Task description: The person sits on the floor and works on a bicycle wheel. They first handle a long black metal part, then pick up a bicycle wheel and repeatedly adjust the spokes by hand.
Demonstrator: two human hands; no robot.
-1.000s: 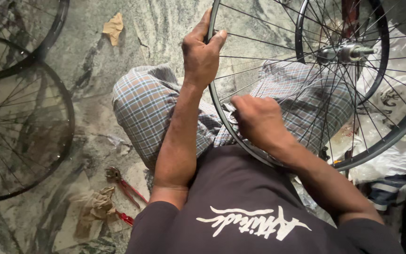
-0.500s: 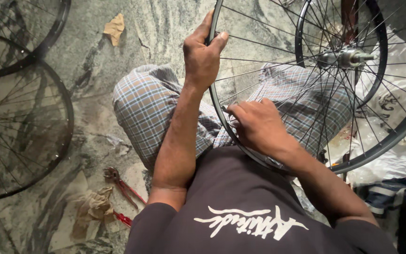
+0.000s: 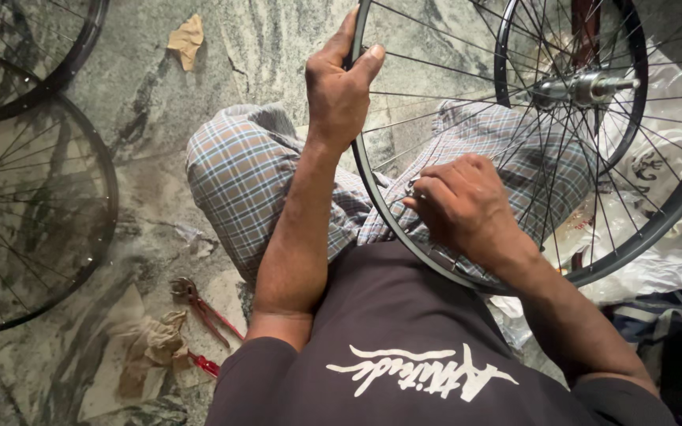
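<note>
Black and thin, the wheel rim (image 3: pixel 372 189) stands upright across the person's lap, over the checked cloth (image 3: pixel 254 173) of the knees, with the marbled floor (image 3: pixel 183 102) beneath. The left hand (image 3: pixel 339 87) clamps the rim near its top, thumb on one side and fingers wrapped round the other. The right hand (image 3: pixel 467 207) sits low inside the wheel, fingers pinched narrow on something small where a spoke (image 3: pixel 467 118) meets the rim; whether it is a little tool or the spoke end itself I cannot tell. To do this well, the upper hand should keep the rim from twisting while the pinch turns in small, even amounts, staying square to the spoke so it does not slip. Fine steel spokes fan out from a shiny hub (image 3: pixel 582 87) near the upper right. Red-handled pliers (image 3: pixel 199 315) lie on the floor by the left knee beside crumpled brown paper (image 3: pixel 148 347), and other wheels (image 3: pixel 57 237) lie flat toward the floor's left edge.
</note>
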